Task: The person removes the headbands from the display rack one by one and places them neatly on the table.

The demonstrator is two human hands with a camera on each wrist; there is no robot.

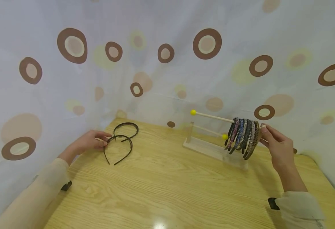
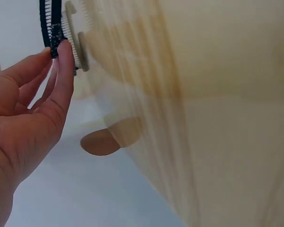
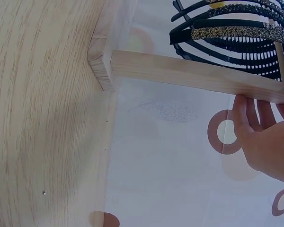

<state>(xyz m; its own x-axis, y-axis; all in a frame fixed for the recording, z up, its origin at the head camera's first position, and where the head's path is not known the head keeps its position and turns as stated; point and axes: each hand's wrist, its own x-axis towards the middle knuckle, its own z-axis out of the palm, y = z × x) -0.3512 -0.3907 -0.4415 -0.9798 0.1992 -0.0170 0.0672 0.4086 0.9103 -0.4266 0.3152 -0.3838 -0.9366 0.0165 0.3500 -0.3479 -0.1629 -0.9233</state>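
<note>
My left hand is at the left of the table and pinches the side of a dark toothed headband between thumb and fingertips. In the left wrist view this headband has a glittery patch close to the fingers. A second dark headband lies just behind it. On the right, my right hand grips the top of the end post of a wooden headband rack. Several glittery headbands hang bunched on the rack's upper rod beside that hand.
The upper rod ends in a yellow ball at its left, and a lower rod carries another yellow ball. A wood-grain table lies under everything. A curtain with brown circles rises behind and at the sides.
</note>
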